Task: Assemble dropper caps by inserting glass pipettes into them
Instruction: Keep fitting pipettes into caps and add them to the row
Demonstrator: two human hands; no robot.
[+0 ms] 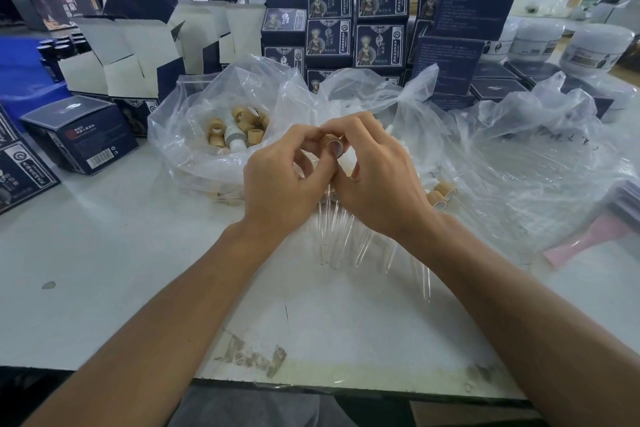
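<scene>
Pinching one small wooden dropper cap (pixel 333 146) between left hand (pixel 280 180) and right hand (pixel 377 177) above the worktop (pixel 104 253), the person handles something light and rigid, while the thin glass pipettes (pixel 343 236) lying below look brittle, best held mid-shaft.

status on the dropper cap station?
Left hand and right hand both grip one dropper cap above the glass pipettes. Cap bag behind. Nothing in the way.
</scene>
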